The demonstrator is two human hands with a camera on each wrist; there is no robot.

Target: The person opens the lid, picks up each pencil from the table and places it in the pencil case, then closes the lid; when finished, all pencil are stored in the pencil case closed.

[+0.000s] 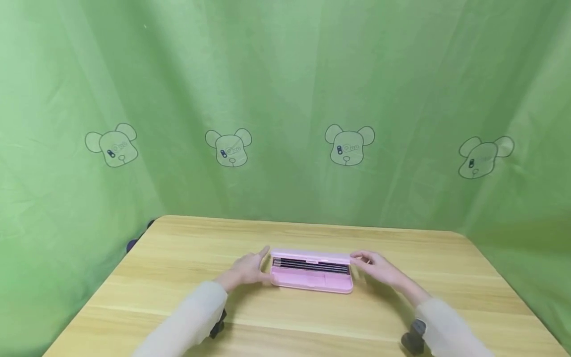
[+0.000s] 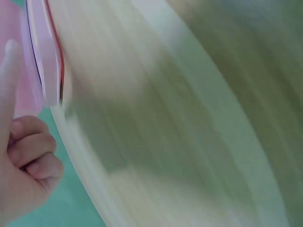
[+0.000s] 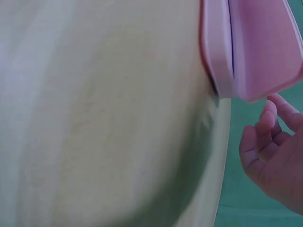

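Observation:
A pink pencil case [image 1: 339,281] lies on the table with its hinged lid [image 1: 290,253] raised at the back. Several dark pencils [image 1: 308,266] lie in its rear part. At the case's left end is my left hand [image 1: 245,269], one digit reaching its front corner; the left wrist view shows a straight digit [image 2: 8,80] over the pink plastic and other fingers curled. Over at the right end, my right hand [image 1: 379,267] has fingertips at the lid's edge. In the right wrist view one fingertip [image 3: 275,98] meets that edge, the other fingers loosely bent.
The wood-grain table [image 1: 285,322] extends around the case on all sides. A green curtain [image 1: 285,89] with bear-head outlines hangs behind it and along both sides. Dark objects [image 1: 132,245] show beyond the table's left edge.

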